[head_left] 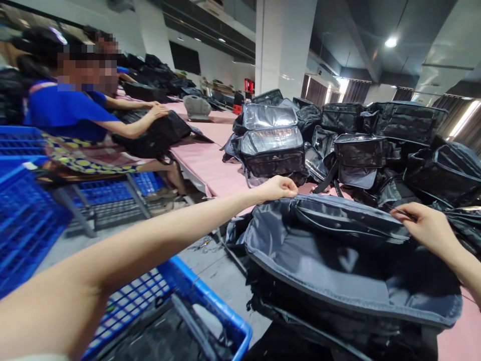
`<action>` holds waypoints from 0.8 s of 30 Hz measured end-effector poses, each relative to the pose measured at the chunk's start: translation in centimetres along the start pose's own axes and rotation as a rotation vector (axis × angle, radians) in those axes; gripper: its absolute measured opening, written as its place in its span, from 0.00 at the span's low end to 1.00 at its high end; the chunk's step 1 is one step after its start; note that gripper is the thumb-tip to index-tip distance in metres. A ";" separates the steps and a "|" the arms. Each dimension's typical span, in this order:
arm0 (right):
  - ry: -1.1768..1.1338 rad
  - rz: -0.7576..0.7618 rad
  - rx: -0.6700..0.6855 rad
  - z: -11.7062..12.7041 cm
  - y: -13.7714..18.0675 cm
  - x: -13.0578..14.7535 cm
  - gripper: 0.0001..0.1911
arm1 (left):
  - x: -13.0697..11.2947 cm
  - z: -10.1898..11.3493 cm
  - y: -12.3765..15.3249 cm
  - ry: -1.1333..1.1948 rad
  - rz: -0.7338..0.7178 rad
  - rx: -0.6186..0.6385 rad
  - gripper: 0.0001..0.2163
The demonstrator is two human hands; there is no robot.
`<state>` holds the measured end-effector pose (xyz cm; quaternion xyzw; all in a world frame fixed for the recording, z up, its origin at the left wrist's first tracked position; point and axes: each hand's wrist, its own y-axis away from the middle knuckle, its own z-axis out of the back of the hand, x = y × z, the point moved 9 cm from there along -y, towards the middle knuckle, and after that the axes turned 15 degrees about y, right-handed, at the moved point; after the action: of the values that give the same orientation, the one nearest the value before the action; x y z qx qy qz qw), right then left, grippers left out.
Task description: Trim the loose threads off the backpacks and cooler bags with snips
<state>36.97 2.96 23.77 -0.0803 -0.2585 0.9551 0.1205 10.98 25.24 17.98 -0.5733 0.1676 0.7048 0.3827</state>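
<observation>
A large black bag (338, 321) lies wide open in front of me on the table, its grey lining (315, 255) showing. Along the inner far wall runs a zippered pocket (345, 220). My left hand (280, 189) is closed in a pinch on the far rim, near its left corner. At the right part of the same rim, my right hand (428, 225) is closed round a thin dark tool (408, 214). Its narrow end points left along the rim, and most of it is hidden by the fingers.
Black bags with silver lining (272, 140) are piled on the pink table (203, 165) ahead and to the right. A blue crate (210, 286) with dark bags stands low at my left. Beyond it a seated co-worker in blue (67, 110) handles a black bag (161, 135).
</observation>
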 end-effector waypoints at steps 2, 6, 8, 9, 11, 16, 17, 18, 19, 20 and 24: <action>-0.066 0.094 -0.026 0.2 -1.4 4.7 0.11 | -0.2 0.0 0.0 0.008 -0.051 -0.021 0.12; -0.056 0.230 -0.006 -1.9 -3.8 13.2 0.10 | -0.5 0.4 0.4 -0.213 -0.124 -0.092 0.11; -0.014 0.213 0.002 -3.4 -4.8 15.2 0.09 | -0.7 0.5 1.0 -0.316 -0.155 -0.111 0.11; 0.010 0.192 0.008 -4.0 -5.2 15.6 0.09 | -0.9 0.4 1.4 -0.354 -0.184 -0.108 0.11; 0.050 0.136 0.023 -5.0 -5.9 15.5 0.09 | -1.6 -0.1 2.4 -0.420 -0.266 -0.084 0.11; 0.061 0.055 0.100 -5.9 -6.5 14.1 0.10 | -2.7 -1.6 3.6 -0.637 -0.453 -0.060 0.10; 0.065 0.053 0.112 -5.9 -6.5 14.0 0.10 | -2.8 -1.8 3.6 -0.665 -0.468 -0.069 0.09; 0.070 0.051 0.119 -5.9 -6.5 14.0 0.10 | -2.8 -1.8 3.5 -0.681 -0.476 -0.081 0.09; 0.076 0.049 0.121 -5.9 -6.5 14.1 0.10 | -2.8 -1.9 3.3 -0.687 -0.479 -0.094 0.08; 0.080 0.046 0.121 -5.8 -6.5 14.1 0.10 | -2.9 -1.8 3.2 -0.680 -0.474 -0.107 0.07; 0.091 0.040 0.111 -5.9 -6.4 14.3 0.10 | -2.3 -1.0 2.3 -0.522 -0.338 -0.137 0.08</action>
<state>25.75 15.01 20.73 -0.1219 -0.1977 0.9655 0.1174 10.05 22.30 19.36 -0.4173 -0.0819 0.7642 0.4850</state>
